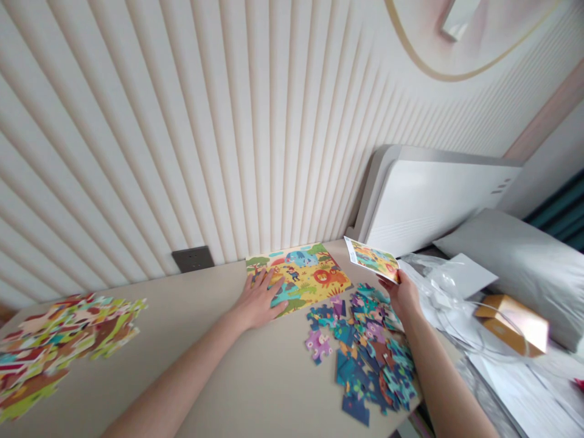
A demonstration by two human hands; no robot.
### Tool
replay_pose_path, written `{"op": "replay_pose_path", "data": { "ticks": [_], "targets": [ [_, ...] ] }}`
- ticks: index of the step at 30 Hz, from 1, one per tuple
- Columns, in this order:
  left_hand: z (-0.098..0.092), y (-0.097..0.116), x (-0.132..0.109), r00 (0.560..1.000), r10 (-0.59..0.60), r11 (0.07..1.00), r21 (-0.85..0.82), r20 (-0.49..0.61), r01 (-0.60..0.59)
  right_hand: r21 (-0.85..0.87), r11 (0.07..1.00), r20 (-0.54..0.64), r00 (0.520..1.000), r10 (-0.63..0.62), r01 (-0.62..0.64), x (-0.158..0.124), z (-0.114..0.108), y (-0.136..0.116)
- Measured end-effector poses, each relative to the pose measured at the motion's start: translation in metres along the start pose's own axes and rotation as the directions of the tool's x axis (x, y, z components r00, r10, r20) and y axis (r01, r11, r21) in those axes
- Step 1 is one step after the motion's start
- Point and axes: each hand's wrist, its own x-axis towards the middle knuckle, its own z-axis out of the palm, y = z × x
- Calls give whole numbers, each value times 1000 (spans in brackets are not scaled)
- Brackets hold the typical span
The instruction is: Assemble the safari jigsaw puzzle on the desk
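Note:
My left hand (260,299) lies flat with fingers spread on the left part of an animal jigsaw puzzle (310,274), a yellow picture with an elephant and lions, set against the wall. In my right hand (402,295) is a small picture card (373,258) with a white border, pinched at its lower right corner and tilted above the table's right end. Its print resembles the puzzle's picture. Below the card, a heap of dark blue and purple puzzle pieces (365,359) spreads over the table, partly hidden by my right forearm.
Another pile of red, green and brown puzzle pieces (64,340) covers the left end of the beige table (255,383). A black wall socket (193,260) sits above the back edge. To the right stand a white headboard (438,194), a pillow (524,261), an orange box (513,322) and clear plastic (442,283).

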Motion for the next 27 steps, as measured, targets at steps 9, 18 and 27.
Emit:
{"op": "replay_pose_path", "data": {
  "ticks": [9, 18, 27],
  "targets": [
    [1, 19, 19, 1000, -12, 1000, -6, 3, 12, -86, 996, -50, 998, 29, -33, -2, -1, -1],
    [9, 34, 36, 1000, 9, 1000, -18, -12, -9, -65, 996, -102, 993, 62, -69, -1, -1, -3],
    [11, 49, 55, 999, -1, 999, -34, 35, 2, -113, 990, -138, 988, 64, -80, 10, -7, 11]
  ]
}}
